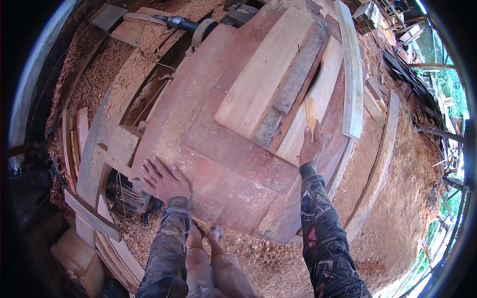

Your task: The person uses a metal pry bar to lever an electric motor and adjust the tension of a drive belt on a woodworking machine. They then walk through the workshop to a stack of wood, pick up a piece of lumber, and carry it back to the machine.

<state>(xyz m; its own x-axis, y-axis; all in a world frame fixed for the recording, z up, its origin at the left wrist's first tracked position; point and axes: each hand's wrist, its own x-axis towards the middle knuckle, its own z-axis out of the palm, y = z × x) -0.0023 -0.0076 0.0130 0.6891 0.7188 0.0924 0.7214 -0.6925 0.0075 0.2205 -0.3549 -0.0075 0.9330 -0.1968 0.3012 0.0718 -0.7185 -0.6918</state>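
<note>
My left hand (165,183) lies flat with fingers spread on the left edge of a reddish, dusty wooden worktable (218,154). In my right hand (310,146) is the near end of a small yellowish wood strip (310,113), pinched between thumb and fingers. Under that strip lies a pale narrow board (325,82) on the tabletop. Beside it, to the left, are a board with rough grey bark (293,82) and a wide pale plank (263,74). A nail stands up from the wide plank.
A long pale plank (351,69) runs along the table's right side. At the far left, a shaft with a chuck (176,23) sticks out past the table. Stacked timber offcuts (79,263) stand at the lower left. Sawdust and shavings (397,198) cover the ground.
</note>
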